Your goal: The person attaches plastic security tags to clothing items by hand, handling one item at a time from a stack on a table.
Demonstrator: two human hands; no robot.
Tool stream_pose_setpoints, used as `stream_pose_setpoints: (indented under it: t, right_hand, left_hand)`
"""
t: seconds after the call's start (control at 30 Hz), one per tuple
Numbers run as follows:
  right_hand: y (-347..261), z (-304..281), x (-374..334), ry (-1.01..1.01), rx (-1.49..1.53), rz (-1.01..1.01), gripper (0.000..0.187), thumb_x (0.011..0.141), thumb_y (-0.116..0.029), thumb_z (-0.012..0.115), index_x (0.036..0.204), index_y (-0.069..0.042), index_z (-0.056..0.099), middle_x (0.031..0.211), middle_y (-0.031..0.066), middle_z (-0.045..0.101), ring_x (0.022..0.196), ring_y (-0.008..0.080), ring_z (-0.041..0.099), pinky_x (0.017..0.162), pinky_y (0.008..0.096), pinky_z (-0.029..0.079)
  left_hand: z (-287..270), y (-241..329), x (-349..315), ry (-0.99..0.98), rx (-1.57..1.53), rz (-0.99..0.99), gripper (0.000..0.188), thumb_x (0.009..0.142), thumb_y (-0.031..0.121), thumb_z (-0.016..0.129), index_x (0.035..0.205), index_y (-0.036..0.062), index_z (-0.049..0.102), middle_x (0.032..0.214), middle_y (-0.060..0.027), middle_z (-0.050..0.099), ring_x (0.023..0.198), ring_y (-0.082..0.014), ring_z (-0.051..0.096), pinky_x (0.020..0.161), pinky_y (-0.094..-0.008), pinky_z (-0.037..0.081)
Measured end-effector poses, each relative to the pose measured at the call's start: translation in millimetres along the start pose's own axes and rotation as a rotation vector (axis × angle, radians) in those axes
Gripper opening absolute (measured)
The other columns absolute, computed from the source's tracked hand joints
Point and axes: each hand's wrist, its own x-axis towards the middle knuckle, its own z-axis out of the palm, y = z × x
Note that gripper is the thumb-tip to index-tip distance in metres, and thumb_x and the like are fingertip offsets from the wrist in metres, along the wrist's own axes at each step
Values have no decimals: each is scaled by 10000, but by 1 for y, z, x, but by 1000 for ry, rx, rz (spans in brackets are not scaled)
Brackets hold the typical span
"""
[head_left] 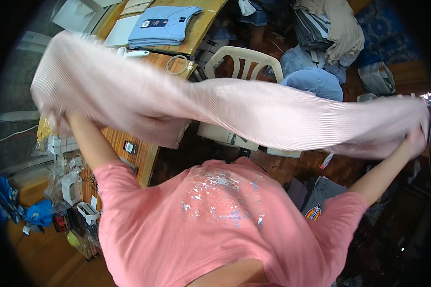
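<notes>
Item: pale pink ribbed cloth, one piece, motion-blurred. Position: raised in mid-air across the full width before the person, twisted near the middle, its left part bunched and draped above the edge of a wooden table.

Left hand: closed on the cloth at its left part; fingers blurred and partly covered by fabric. Right hand: clamped on the cloth's far right end; separate fingers cannot be made out. Hands wide apart, arms spread.

Worn by the person: pink T-shirt, chest print flaked to white and blue patches.

Beyond the cloth: cream plastic chair, slatted back. Folded light blue shirt, tagged, on the far wooden surface. Pale ring, nearer. Small dark device, lying on the table near the left forearm.

Containers, left side: clear plastic bags, crumpled, around white box-like pieces. White open holder, tilted; contents too small to tell. Blue bag, crumpled; contents hidden.

Containers, right side: white printed sack, standing on the floor; contents cannot be told.

Also at right: heap of grey and beige garments; dark grey garment with a coloured patch, just beside the right sleeve.
</notes>
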Motion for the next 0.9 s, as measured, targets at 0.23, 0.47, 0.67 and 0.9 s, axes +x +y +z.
stream_pose_setpoints:
  t: [0.23,0.47,0.67,0.9]
  right_hand:
    - [-13,43,19,82,270,-9,280,800,17,370,1070,90,365,1137,191,406,1104,276,378,999,486,225]
    - [175,277,-343,-147,375,483,501,866,-145,423,1291,71,270,1322,205,343,1214,305,347,1032,449,245]
    - [368,293,-487,-479,43,1060,418,882,-205,466,1233,1,370,1160,141,503,1044,243,507,881,398,418]
    - [384,294,-499,-257,82,1484,282,887,-164,465,1100,20,453,1009,115,572,895,228,583,717,419,513]
  left_hand:
    - [69,37,-23,421,175,279,422,860,292,452,1213,61,470,1172,-143,522,1071,-269,496,891,-370,420]
    - [211,143,-277,-340,344,591,401,861,260,470,1215,73,471,1169,-139,524,1069,-268,496,889,-371,422]
    - [337,64,-399,-1113,-136,40,303,878,184,425,1137,64,527,973,-73,619,913,-167,568,748,-336,477]
    - [341,27,-418,-1194,-336,-181,333,890,250,433,1115,31,544,1013,-83,608,961,-175,548,814,-329,443]
